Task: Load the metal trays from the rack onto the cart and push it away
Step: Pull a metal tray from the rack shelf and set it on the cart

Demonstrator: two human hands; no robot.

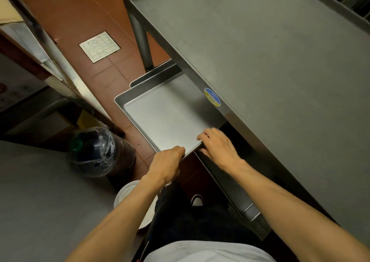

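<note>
Metal tray [168, 117] sits half out from under the steel surface [270, 61], over another tray. Left hand [167, 164] grips near rim; right hand [217, 145] w/ fingers curled on same rim, prob. holding. Pull level & even, both grips firm, so it doesn't tip once clear.

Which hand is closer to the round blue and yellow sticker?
Right. The right hand grips the shallow metal tray's near edge just below the round blue and yellow sticker; the left hand holds the corner farther away.
</note>
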